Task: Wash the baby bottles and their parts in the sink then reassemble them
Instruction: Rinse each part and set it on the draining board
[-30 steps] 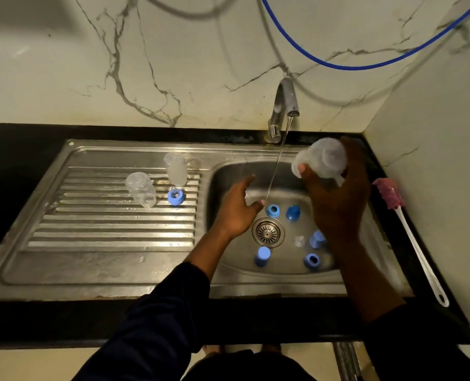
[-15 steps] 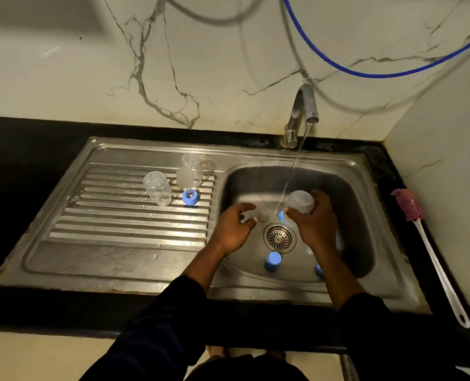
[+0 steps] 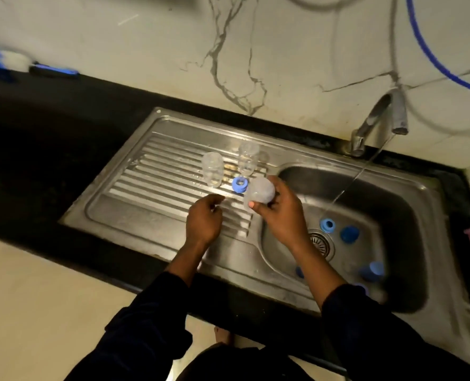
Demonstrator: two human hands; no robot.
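We noted the right grip (image 3: 280,213) curled round a bottle (image 3: 258,192); left grip (image 3: 205,218) loose, empty. We judged it best stood mouth-down on the drainboard (image 3: 145,185), clear of the blue ring (image 3: 239,185).

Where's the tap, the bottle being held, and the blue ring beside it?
tap (image 3: 399,114): head view, on its spout.
held bottle (image 3: 260,191): head view, on its rounded end.
blue ring (image 3: 236,187): head view, on its near rim.

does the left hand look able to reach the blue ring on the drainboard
Probably yes: the left hand holds nothing and is close to the blue ring, bare drainboard between them; the bottle in the right hand crowds its right side.
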